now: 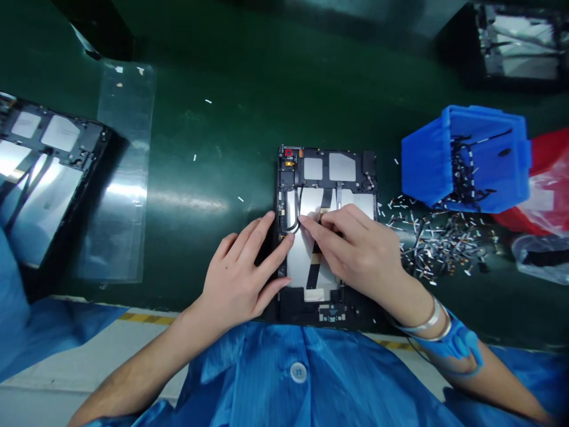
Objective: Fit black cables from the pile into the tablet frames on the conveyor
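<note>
An opened tablet [311,237] lies flat in front of me, showing a silver battery area, black flex strips and a black frame. A thin black cable [297,204] runs down near its left side and curves. My left hand [244,270] is open, fingers spread, its fingertips on the tablet's left edge and beside the cable's bend. My right hand [355,249] is over the middle of the tablet, its fingers curled inward. One of its fingertips touches the cable; anything pinched beneath the fingers is hidden. A wrist strap [448,332] circles my right wrist.
A blue bin [422,160] with black cables stands at the right, beside a heap of small cables [440,243]. A red bag [551,172] lies behind it. More tablet units [40,178] are at left and at upper right. A clear plastic sheet [120,196] lies on the green table [213,89].
</note>
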`<state>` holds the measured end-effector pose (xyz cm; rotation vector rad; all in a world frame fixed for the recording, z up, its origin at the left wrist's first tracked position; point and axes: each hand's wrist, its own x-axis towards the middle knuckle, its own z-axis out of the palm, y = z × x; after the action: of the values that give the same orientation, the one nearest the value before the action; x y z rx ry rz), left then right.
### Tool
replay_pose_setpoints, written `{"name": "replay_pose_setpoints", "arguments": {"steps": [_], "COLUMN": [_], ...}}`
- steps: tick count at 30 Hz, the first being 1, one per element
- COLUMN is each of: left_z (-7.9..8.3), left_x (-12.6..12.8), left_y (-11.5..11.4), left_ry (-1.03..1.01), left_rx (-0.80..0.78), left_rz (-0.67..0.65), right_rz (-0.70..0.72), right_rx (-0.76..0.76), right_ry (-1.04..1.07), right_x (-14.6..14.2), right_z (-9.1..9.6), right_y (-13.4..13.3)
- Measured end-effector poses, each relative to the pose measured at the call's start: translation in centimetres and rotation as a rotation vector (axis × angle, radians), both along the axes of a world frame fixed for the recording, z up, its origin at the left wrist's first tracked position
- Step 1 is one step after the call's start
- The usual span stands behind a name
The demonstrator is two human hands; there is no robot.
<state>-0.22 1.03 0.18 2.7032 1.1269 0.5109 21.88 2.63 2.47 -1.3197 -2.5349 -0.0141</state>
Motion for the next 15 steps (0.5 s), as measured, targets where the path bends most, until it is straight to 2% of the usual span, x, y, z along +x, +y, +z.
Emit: {"name": "replay_pose_setpoints", "arguments": {"steps": [4, 7, 10, 12, 15], "left_z": [0.0, 0.0, 0.1, 0.4, 0.8], "left_x": [0.0, 0.1, 0.0, -0.3, -0.8], "left_y": [0.0, 0.0, 0.0, -0.1, -1.1], "left_ry": [-0.003, 0.000, 0.000, -0.015, -0.105], "left_rx": [0.003, 0.005, -0.011, -0.054, -0.136], "left_rz": [-0.001, 0.002, 0.007, 0.008, 0.067], "right_rz": [0.019, -0.024, -0.067, -0.122, -0.303], "right_rx": [0.115, 0.102, 0.055, 0.049, 0.091], "right_ry": [-0.122, -0.185, -0.170, -0.119, -0.056], "right_x": [-0.1, -0.4, -0.3, 0.4, 2.0], "right_z": [-0.5, -0.6, 0.1, 1.0, 1.9], "right_y": [0.7, 1.7, 2.1, 1.4, -1.5]}}
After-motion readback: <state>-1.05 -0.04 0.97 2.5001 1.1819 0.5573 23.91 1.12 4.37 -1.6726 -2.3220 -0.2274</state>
